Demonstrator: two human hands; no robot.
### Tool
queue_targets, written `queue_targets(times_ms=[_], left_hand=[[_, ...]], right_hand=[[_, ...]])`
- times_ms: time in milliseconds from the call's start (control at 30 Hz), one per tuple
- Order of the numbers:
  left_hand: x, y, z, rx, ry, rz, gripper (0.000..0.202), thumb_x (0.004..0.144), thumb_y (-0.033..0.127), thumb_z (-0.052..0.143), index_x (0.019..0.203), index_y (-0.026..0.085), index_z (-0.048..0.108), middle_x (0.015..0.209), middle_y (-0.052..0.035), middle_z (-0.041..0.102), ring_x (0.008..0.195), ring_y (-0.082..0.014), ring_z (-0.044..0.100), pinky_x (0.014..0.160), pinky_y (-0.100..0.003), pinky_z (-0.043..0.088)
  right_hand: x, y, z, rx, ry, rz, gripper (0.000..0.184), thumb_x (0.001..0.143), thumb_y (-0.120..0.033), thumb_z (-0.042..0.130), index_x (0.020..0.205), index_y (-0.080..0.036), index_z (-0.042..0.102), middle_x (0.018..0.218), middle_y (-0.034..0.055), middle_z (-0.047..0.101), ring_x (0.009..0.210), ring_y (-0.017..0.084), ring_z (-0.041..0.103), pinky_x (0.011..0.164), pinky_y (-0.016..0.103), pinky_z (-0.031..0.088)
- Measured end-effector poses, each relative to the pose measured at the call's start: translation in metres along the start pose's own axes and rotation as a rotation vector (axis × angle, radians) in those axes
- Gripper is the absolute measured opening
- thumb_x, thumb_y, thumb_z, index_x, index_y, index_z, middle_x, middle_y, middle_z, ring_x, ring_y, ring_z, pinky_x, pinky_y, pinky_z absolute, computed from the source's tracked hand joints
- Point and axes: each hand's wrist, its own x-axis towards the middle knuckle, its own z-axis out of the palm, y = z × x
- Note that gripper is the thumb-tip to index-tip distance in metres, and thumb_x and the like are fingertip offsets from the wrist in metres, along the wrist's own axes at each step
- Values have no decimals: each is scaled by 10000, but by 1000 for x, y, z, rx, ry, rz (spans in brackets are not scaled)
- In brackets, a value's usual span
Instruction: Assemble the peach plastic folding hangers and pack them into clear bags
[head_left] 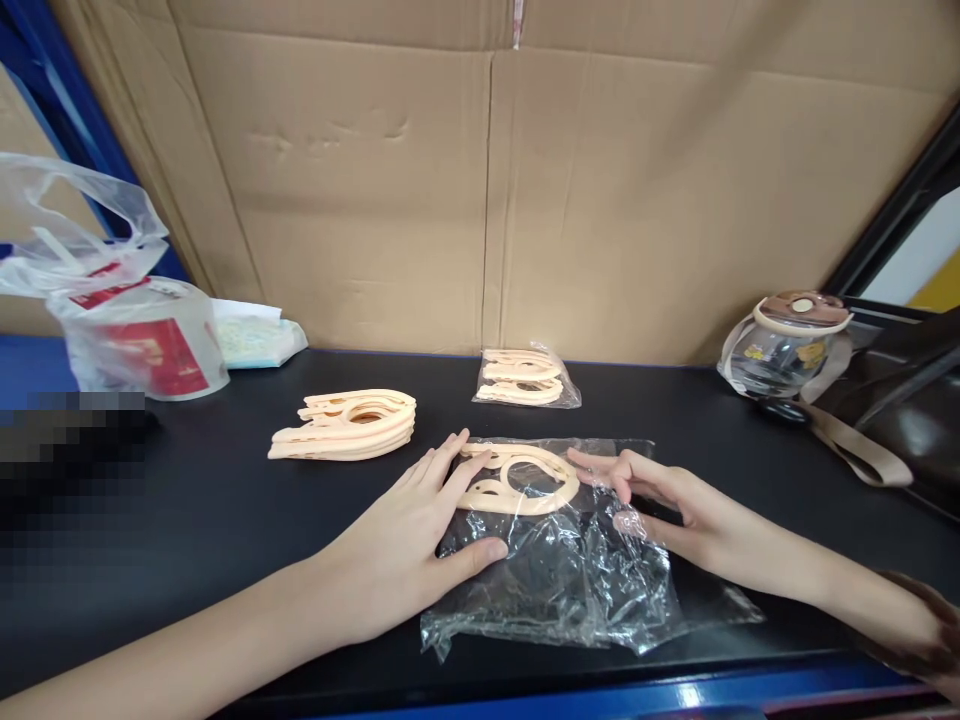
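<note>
A peach plastic hanger-like piece (517,480) lies inside a clear plastic bag (570,570) on the black table (210,500). My left hand (409,550) lies flat on the bag's left side, fingers stretched to the piece's left edge and thumb pressing the film. My right hand (667,500) rests on the bag's right side, fingers extended toward the piece's right edge and touching the film. Neither hand grips anything.
A stack of the same peach pieces (349,425) lies to the left, and a bagged set (525,378) sits behind. A white carrier bag (120,320), a tissue pack (251,340) and a clear bottle with a strap (787,345) stand along the cardboard wall (487,170).
</note>
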Motion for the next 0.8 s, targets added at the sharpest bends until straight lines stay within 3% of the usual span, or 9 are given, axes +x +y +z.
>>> queue_targets(times_ms=[133,233,333,433,533,667,733,800], left_hand=[[-1,3,-4,-22,-11,46,656,911,576,387,1481,290,235,1578,-41,73,1428,-303,134,1129,-490,240],[0,7,-8,-41,-14,44,528,988,447,242,1470,236,278,1565,-38,160,1432,-234,150,1151,-442,213],[5,7,-10,-14,18,70,475,996,387,241,1431,233,352,1540,-38,266,1410,-215,241,1144,-418,243],[9,4,-12,16,46,93,446,977,395,331,1400,264,378,1499,-38,355,1355,-228,350,1111,-413,307],[11,2,-13,38,97,116,433,970,365,371,1395,285,376,1487,-28,370,1337,-225,372,1104,-410,318],[11,4,-14,54,53,254,408,979,221,326,1343,349,459,1467,45,404,1356,-174,351,1114,-360,315],[11,5,-14,42,-4,278,447,968,163,310,1325,366,487,1452,55,426,1325,-160,401,1092,-338,352],[11,7,-14,36,-27,264,475,955,133,311,1327,367,491,1450,48,430,1303,-162,433,1076,-341,377]], right_hand=[[-7,-2,-3,-67,60,-24,165,884,-352,553,798,-225,494,1158,71,660,1179,250,560,965,410,474],[-13,-5,-5,-156,-36,-83,127,887,-322,544,824,-231,606,1047,54,695,1068,247,625,923,406,502],[-16,-7,-5,-221,-113,-107,172,903,-308,514,974,-260,663,1194,52,645,1163,248,571,1008,425,446],[-18,-5,-4,-286,-135,-91,306,900,-315,521,1195,-314,600,1396,29,502,1281,250,466,1069,442,381],[-18,-2,-2,-287,-133,-76,404,901,-345,526,1304,-331,510,1437,23,455,1318,248,417,1092,453,341],[-17,0,-1,16,60,44,168,932,-384,466,954,-240,549,1194,62,652,1152,235,565,978,416,444],[-14,0,-1,211,216,138,215,944,-414,427,830,-231,433,1062,76,705,990,216,633,860,379,491],[-10,2,0,330,287,186,261,916,-435,477,803,-235,352,934,79,729,805,187,647,749,341,498]])
